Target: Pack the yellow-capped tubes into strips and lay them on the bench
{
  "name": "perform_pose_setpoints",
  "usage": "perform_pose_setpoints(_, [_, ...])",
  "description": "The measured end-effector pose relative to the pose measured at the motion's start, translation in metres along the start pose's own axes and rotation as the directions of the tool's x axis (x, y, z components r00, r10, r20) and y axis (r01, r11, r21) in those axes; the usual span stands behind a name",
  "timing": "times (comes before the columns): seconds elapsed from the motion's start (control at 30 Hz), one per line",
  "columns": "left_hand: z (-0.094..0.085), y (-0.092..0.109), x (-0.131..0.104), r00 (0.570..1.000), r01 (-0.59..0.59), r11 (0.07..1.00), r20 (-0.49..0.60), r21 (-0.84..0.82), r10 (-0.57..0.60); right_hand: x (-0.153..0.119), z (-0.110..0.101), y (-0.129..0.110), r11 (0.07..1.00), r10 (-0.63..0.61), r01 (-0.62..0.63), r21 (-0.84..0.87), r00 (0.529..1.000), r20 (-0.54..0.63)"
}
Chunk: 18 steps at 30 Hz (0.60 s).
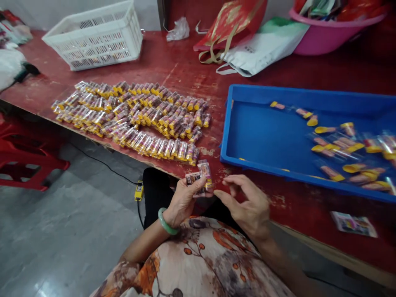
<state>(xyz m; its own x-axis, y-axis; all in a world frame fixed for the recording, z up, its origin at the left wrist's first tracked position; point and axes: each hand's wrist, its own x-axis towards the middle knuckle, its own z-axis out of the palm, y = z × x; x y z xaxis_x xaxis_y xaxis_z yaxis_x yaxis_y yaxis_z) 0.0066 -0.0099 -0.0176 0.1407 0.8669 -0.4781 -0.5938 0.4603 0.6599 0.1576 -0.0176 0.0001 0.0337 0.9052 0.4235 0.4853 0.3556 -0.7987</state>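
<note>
My left hand, with a green bangle at its wrist, is closed over the table's front edge. Between its thumb and fingers are small printed labels and a small clear tube with a yellow end. Just to the right is my right hand, its thumb and forefinger apart and nothing visible between them. Beyond the left hand lie rows of similar yellow-ended tubes, packed closely on the red table.
A blue tray at the right holds loose yellow-ended tubes. Near the right front lies a stack of printed labels. A white crate, a white bag and a pink basin stand behind. Red stools are at left.
</note>
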Motion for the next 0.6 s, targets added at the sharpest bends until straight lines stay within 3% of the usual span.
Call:
perform_pose_setpoints(0.1, [-0.009,0.004,0.003,0.998,-0.022,0.999,-0.057,-0.044,0.019,0.009,0.026,-0.001,0.984,0.149,-0.157,0.082,0.984,0.093])
perform_pose_setpoints(0.27, [-0.026,0.021,0.008,0.994,-0.065,0.995,-0.089,-0.074,0.059,0.032,0.06,0.002,0.892,0.307,-0.385,0.237,0.901,0.307])
perform_pose_setpoints(0.53, [-0.05,0.054,0.012,0.983,-0.162,0.983,-0.103,-0.089,0.152,0.071,0.106,-0.017,0.701,0.415,-0.601,0.384,0.781,0.466])
perform_pose_setpoints(0.6, [-0.057,0.06,0.011,0.97,-0.207,0.972,-0.153,-0.113,0.189,0.082,0.121,-0.015,0.756,0.439,-0.578,0.307,0.796,0.417])
